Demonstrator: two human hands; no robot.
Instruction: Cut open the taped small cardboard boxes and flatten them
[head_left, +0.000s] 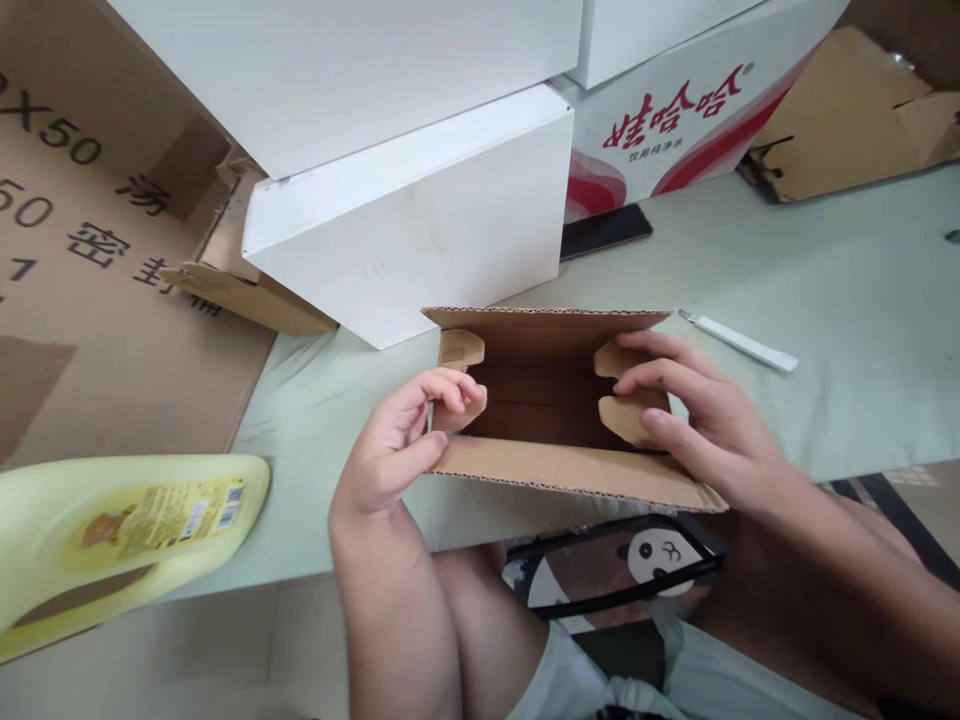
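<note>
An open cardboard box (540,455) lies before me at the table's near edge, its mouth facing up toward me. Its long top and bottom flaps stand spread outward, and small notched flaps show at both short ends. My left hand (397,440) is closed on the box's left end, fingers curled over the small flap and thumb by the lower edge. At the right end, my right hand (697,415) grips the small flaps, fingers on the upper one and thumb on the lower one. The visible inside is shadowed brown cardboard.
A white utility knife (742,340) lies right of the box on the pale green cloth (847,330). White boxes (420,215) stand behind, near a dark phone-like slab (607,232). A yellow bottle (135,540) is at left, beside a large carton (112,250).
</note>
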